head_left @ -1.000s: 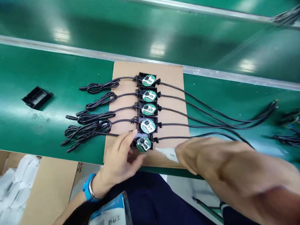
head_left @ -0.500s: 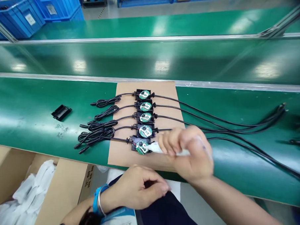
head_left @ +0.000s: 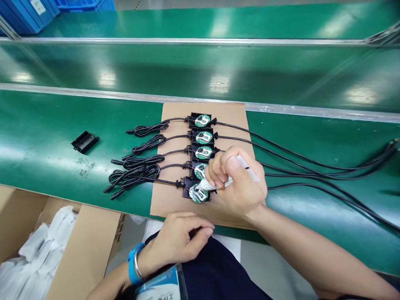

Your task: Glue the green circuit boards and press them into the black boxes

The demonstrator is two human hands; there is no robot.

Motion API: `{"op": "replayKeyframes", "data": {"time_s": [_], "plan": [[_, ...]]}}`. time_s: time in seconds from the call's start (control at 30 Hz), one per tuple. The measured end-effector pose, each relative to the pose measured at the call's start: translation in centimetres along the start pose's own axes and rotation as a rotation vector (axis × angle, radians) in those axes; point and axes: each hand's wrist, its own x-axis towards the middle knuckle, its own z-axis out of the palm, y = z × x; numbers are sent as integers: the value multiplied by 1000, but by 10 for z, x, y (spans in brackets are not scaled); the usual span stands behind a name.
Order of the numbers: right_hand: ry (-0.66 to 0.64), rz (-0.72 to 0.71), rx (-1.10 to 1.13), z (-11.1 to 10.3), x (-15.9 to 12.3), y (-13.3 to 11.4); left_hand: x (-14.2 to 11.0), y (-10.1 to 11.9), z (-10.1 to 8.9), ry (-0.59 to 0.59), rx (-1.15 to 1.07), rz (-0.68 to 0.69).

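Observation:
My right hand (head_left: 243,181) is wrapped around a white squeeze tube (head_left: 206,185), its narrow nozzle pointing left at the nearest round green circuit board (head_left: 198,194). White paste lies in a curved line on that board, which sits in a black plastic housing (head_left: 188,182). Behind it, several similar housings with boards stand in a column on a cardboard sheet (head_left: 165,200); the top board (head_left: 202,120) also bears a white curve. My left hand (head_left: 187,237) rests near my lap at the table edge, fingers curled together, with nothing visible in it.
Coiled black cables (head_left: 138,175) extend left from the housings, and long black cables (head_left: 320,162) run right. A separate black housing (head_left: 84,141) lies on the green table (head_left: 36,130). An open carton (head_left: 88,256) with white wrapped items stands lower left; blue bins (head_left: 25,16) are behind.
The view has shifted slightly. My right hand has moved up and left with the tube, the nozzle now toward the board's upper edge. The left hand stays by my lap.

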Motion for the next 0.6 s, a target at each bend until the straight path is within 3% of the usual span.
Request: {"op": "replayKeyframes", "data": {"time_s": [0.17,0.27,0.37,0.47,0.53,0.6], "plan": [[-47,-65,-38,-2,-7,-21,0,5,-5,-34,-124,-97],[-76,-154,-57,-1,-26,-42,9,17,-2,-121,-469,-208],[-32,-378,-118,0,-52,-50,26,32,8,-159,-847,-219],[98,-610,-290,-12,-68,-50,47,46,16,-66,-1061,-246],[116,-628,-496,-27,-71,-54,60,54,16,33,-1086,-260],[34,-566,-753,-41,-71,-64,71,62,13,158,-922,-198]]}}
